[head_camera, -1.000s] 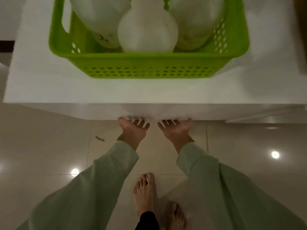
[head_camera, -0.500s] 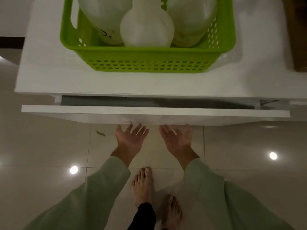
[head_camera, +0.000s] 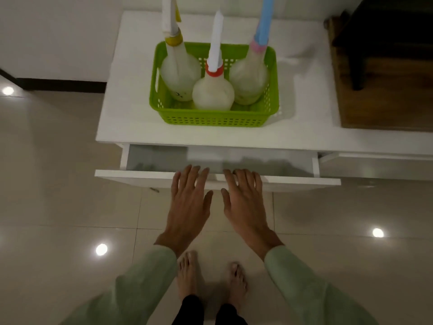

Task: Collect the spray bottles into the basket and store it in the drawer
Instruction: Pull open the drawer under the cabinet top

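A green plastic basket [head_camera: 210, 119] stands on the white cabinet top [head_camera: 126, 109]. Three pale spray bottles stand upright in it: one with a yellow collar [head_camera: 180, 80] at the left, one with a red collar [head_camera: 213, 93] in front, one with a pink collar and blue head [head_camera: 249, 82] at the right. Below the top, the white drawer [head_camera: 136, 175] is pulled partly out, its grey inside showing. My left hand [head_camera: 188, 202] and my right hand [head_camera: 243, 202] hover palm down, fingers spread, over the drawer's front edge, holding nothing.
A dark wooden piece of furniture [head_camera: 384, 66] stands to the right of the cabinet. Glossy beige floor tiles [head_camera: 58, 184] surround me, with ceiling-light reflections. My bare feet [head_camera: 187, 275] stand just in front of the drawer. A second drawer front [head_camera: 379, 158] lies to the right.
The drawer slid out from shut to partly open. My hands turned from palms up under the drawer front to palms down above it. The view pulled back, showing the bottle tops.
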